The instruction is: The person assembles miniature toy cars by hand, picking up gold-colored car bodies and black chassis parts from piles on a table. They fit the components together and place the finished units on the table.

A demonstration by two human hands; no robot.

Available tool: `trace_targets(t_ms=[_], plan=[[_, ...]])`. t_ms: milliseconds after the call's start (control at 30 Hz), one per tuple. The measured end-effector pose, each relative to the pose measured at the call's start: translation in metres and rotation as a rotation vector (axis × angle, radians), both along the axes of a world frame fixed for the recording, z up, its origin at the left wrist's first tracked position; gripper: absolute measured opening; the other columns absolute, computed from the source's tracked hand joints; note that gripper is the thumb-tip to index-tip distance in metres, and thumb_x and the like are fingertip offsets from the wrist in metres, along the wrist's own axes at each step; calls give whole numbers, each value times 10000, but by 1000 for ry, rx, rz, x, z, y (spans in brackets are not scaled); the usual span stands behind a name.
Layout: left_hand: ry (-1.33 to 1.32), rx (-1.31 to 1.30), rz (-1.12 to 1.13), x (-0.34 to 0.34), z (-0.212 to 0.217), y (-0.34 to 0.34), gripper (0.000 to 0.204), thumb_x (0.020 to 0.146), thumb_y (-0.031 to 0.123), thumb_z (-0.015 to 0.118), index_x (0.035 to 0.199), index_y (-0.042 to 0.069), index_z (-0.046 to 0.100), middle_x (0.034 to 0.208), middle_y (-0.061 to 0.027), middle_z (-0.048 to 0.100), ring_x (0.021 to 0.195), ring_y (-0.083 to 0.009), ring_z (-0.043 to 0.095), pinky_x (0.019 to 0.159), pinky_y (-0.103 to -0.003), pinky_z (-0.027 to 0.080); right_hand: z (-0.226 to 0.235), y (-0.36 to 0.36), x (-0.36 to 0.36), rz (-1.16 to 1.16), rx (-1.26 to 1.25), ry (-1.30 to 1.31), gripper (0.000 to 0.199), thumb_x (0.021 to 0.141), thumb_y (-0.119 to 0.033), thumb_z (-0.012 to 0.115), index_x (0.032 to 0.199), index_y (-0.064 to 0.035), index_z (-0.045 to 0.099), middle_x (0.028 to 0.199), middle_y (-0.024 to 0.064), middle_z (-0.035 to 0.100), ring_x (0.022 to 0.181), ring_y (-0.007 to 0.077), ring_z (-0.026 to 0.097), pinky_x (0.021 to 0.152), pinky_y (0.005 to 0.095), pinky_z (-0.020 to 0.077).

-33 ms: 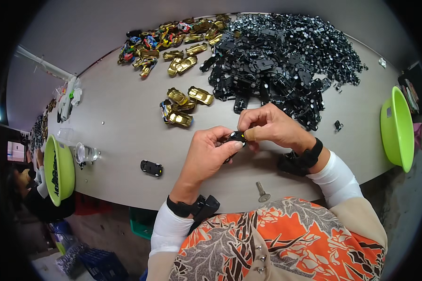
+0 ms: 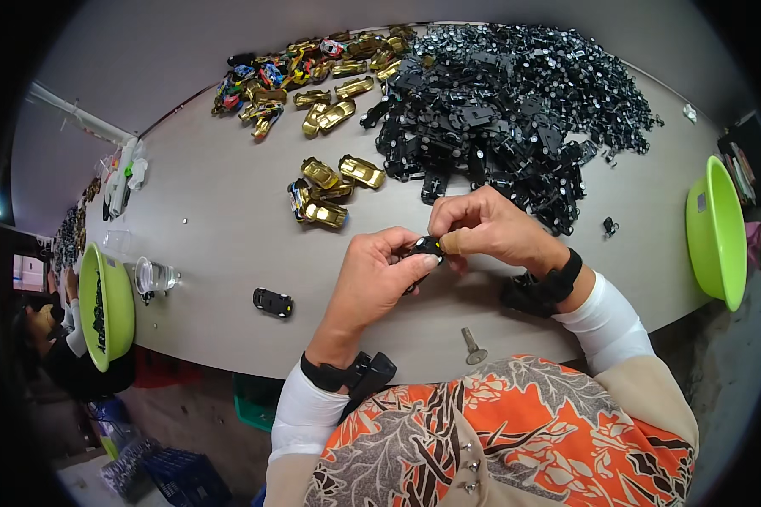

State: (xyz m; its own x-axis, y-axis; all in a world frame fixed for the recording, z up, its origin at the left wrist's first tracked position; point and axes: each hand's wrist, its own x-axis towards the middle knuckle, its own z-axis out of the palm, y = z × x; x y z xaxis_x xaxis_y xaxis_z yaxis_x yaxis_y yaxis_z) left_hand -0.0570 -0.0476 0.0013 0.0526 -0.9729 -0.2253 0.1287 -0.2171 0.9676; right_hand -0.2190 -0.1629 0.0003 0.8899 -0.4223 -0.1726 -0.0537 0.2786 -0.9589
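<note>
Pinched between thumb and fingers of my left hand [image 2: 376,275] is a small black toy car chassis [image 2: 427,246] with white wheels and a yellow spot. My right hand [image 2: 486,230] is closed, its thumb and fingertips at the far right end of the same chassis. The fingers hide part of it. A similar black chassis [image 2: 273,302] lies on the table left of my hands. Beyond my hands sits a small cluster of gold toy car bodies [image 2: 325,213]. A large heap of black chassis [image 2: 482,118] spreads at the back.
Wheel sets [image 2: 550,68] are piled at the far right, gold and coloured cars [image 2: 296,68] at the far left. A metal tool [image 2: 473,346] lies near the front edge. Green basins [image 2: 716,232] stand at both sides, with a clear cup [image 2: 152,275] and another person [image 2: 55,338] at left.
</note>
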Motion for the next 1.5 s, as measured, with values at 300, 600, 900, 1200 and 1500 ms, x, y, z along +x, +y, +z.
trace_targets(t_ms=[300,600,900,1200,1500], plan=[[-130,26,-24,3,-5,6,114,778,42,642,866,-29,625,690,9,586,579,-41,512,520,-196,416,-2,8,5,5,-121,89,43,790,-17,589,796,26,587,740,20,556,589,80,559,533,214,451],[-972,246,353,130,18,59,387,743,27,640,1129,21,623,875,-41,640,749,-103,568,688,-244,461,0,-18,-3,-183,-888,189,95,730,-47,601,810,4,588,799,90,578,592,206,539,548,303,429],[-1296,-351,237,86,6,14,342,658,12,691,994,53,650,1006,-126,626,973,-282,570,843,-339,457,-3,-7,1,138,-1251,283,202,726,-36,614,924,-29,577,893,102,580,852,307,531,750,370,448],[-1492,-217,-29,63,1,-9,299,612,44,700,906,34,648,850,-102,566,840,-290,513,770,-355,448,8,-19,-4,-91,-1026,201,147,734,-34,591,877,-3,601,795,150,598,710,337,594,600,380,464],[121,-137,156,21,-6,-33,208,794,87,685,963,-12,612,867,-60,642,703,-107,617,626,-245,530,7,-7,5,-219,-748,10,302,717,-114,699,970,-13,568,859,101,595,654,201,584,571,297,476]])
